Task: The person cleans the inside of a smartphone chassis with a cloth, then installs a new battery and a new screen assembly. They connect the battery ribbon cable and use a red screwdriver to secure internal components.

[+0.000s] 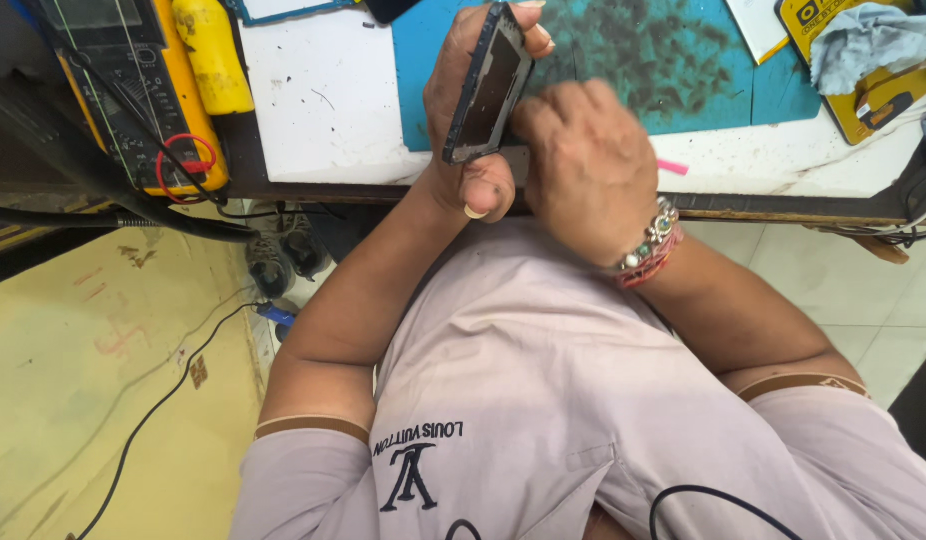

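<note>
Two hands working over teal mat (683,70). Left hand (463,110) gripping phone frame (488,85) on edge, fingers wrapped round it, above mat's near-left corner. Right hand (583,165) curled closed beside frame, pink-tipped tool (673,167) poking out. Likely prying step; next calling for steady pressure along edge.

The phone frame (488,85) looks like dark, shiny plastic. The green mat (663,60) is dull and scratched. The grey cloth (868,45) is soft.

We hold a dark, flat, rectangular phone frame (490,85) on edge in our left hand (463,120); our right hand (583,165), beaded bracelet (651,243) at its wrist, presses against it above the scuffed teal cutting mat (673,60).
</note>
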